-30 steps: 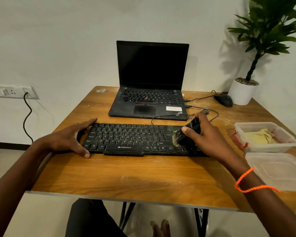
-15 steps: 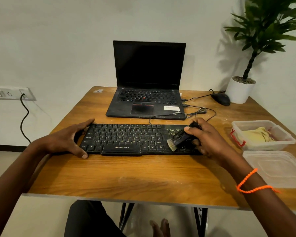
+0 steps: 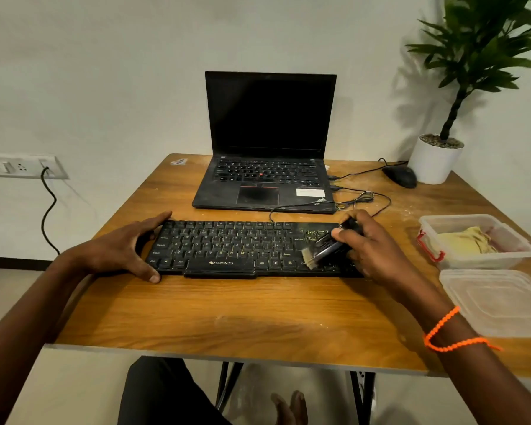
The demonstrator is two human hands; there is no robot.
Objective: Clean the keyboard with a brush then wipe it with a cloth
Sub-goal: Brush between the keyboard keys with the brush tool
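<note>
Keyboard [image 3: 246,248], flat black plastic, pale brush [image 3: 318,251] bristles upon it, right hand [image 3: 377,256] gripping brush, left hand [image 3: 120,250] clasping its end.

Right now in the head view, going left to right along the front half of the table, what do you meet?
Left hand holding the keyboard's end → keyboard → brush → right hand gripping the brush → open container with the yellow cloth.
</note>
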